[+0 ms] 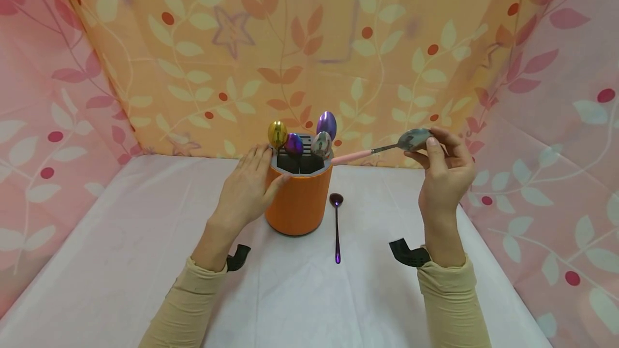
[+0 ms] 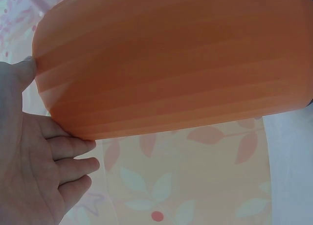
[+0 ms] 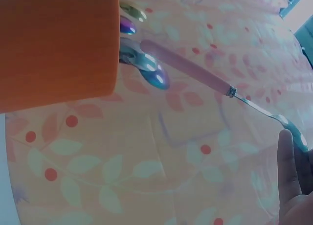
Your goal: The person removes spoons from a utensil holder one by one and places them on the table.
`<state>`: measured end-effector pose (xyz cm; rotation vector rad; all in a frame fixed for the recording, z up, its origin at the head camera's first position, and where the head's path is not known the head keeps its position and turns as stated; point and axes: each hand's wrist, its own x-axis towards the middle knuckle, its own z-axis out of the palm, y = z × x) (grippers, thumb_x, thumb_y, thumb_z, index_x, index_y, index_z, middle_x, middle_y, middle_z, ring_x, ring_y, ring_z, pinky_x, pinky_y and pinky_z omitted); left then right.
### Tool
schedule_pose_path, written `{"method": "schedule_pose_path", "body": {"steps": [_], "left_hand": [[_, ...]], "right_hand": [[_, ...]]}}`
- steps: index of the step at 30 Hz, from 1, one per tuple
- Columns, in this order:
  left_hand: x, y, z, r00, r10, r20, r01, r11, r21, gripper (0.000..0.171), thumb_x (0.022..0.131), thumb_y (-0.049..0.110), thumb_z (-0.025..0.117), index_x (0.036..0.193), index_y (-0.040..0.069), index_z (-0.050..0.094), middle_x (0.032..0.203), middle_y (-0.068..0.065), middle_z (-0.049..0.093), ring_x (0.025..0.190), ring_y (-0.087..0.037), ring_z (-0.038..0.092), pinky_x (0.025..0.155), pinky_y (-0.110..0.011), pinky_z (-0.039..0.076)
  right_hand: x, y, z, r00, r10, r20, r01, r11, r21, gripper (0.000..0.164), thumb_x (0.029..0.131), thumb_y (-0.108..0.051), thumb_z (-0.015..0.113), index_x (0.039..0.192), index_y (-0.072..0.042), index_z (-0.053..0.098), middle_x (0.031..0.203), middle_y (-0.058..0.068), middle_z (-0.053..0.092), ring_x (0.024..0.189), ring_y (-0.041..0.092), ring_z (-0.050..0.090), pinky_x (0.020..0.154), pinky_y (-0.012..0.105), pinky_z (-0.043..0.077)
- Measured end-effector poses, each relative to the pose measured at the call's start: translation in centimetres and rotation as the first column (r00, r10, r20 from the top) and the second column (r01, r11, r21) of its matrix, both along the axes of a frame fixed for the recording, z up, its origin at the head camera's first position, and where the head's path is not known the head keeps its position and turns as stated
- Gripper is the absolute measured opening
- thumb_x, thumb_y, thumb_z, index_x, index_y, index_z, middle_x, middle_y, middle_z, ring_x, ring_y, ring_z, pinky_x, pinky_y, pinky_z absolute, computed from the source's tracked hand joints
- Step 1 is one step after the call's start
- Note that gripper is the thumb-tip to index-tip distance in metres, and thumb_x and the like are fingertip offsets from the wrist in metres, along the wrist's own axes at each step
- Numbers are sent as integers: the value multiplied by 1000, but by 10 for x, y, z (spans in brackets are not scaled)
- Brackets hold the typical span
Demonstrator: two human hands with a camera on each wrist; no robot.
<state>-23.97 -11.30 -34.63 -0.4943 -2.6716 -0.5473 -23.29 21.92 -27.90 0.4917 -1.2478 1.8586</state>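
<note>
The pink-handled spoon (image 1: 384,148) is held aloft toward the far right corner of the surface (image 1: 145,230), its bowl pinched between the thumb and fingers of the right hand (image 1: 444,168) and its handle end aimed left at the rim of the orange container (image 1: 296,205); whether handle and rim touch I cannot tell. The left hand (image 1: 247,184) rests against the container's left side, fingers extended and thumb spread wide at the rim. The spoon looks light and stiff; its polished bowl is probably slippery, so a firm pinch, or a hold near the neck, should stop it swivelling, and the thicker handle seems the surer place to grasp. The container stands near the middle of the far edge, with the printed cloth (image 1: 338,15) rising close behind, so room there is tight. Gold (image 1: 278,134), violet (image 1: 327,125), silver (image 1: 321,145) and iridescent (image 1: 294,145) spoons crowd its mouth bowl-up and could be knocked. A dark purple spoon (image 1: 337,230) lies just right of its base, pointing toward the near edge. Broader room opens toward the near edge and the left edge.
</note>
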Motion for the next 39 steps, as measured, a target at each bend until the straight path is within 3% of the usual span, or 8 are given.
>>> {"method": "schedule_pose_path", "body": {"steps": [7, 11, 15, 20, 28, 35, 39], "left_hand": [[0, 0, 0, 1000, 4, 17, -4, 1000, -3, 87, 106, 62, 44, 162, -3, 29, 170, -21, 24, 157, -39, 21, 127, -53, 19], [0, 0, 0, 1000, 6, 12, -6, 1000, 0, 87, 105, 62, 45, 161, -3, 30, 169, -21, 25, 157, -39, 21, 127, -53, 20], [-1, 0, -1, 1000, 8, 7, -8, 1000, 0, 87, 105, 62, 45, 161, -3, 31, 169, -22, 26, 157, -39, 22, 127, -53, 20], [-2, 0, -2, 1000, 9, 3, -9, 1000, 1, 87, 105, 63, 44, 161, -3, 31, 168, -22, 28, 157, -39, 23, 127, -53, 20], [-2, 0, -1, 1000, -4, -18, 4, 1000, 2, 86, 106, 62, 45, 160, -5, 33, 167, -23, 29, 156, -40, 24, 128, -52, 20], [-3, -1, -2, 999, -11, -35, 11, 1000, -1, 85, 106, 61, 45, 159, -6, 34, 166, -24, 31, 155, -41, 26, 127, -53, 21], [-2, -1, -2, 999, -14, -46, 15, 1000, 2, 85, 106, 61, 45, 158, -6, 35, 165, -25, 32, 155, -41, 27, 127, -53, 23]], "right_hand": [[-6, 15, -7, 993, 38, 114, -39, 999, 5, 17, 97, 7, 67, 110, 17, 68, 94, 21, 73, 72, 25, 72, 67, 28, 64], [-13, 21, -19, 967, -12, 253, -19, 993, 117, 18, 99, 3, 66, 114, 12, 71, 98, 16, 71, 75, 20, 72, 70, 26, 64], [-21, 25, -32, 917, -55, 394, -36, 975, 218, 20, 100, 1, 66, 117, 11, 71, 98, 12, 69, 76, 17, 71, 70, 25, 63], [-33, 31, -48, 838, -61, 542, -111, 954, 279, 19, 101, -4, 67, 117, 5, 72, 99, 7, 69, 77, 14, 71, 70, 24, 63], [-54, 38, -76, 741, -61, 669, -273, 883, 382, 28, 104, -7, 63, 127, 9, 67, 103, 0, 72, 82, 11, 73, 74, 24, 63], [-73, 39, -101, 676, -65, 734, -405, 799, 444, 32, 105, -6, 61, 132, 13, 63, 116, 18, 67, 86, 10, 70, 74, 23, 62], [-83, 40, -112, 648, -55, 760, -460, 767, 448, 33, 105, -5, 61, 131, 15, 62, 116, 24, 67, 84, 10, 70, 73, 22, 62]]}}
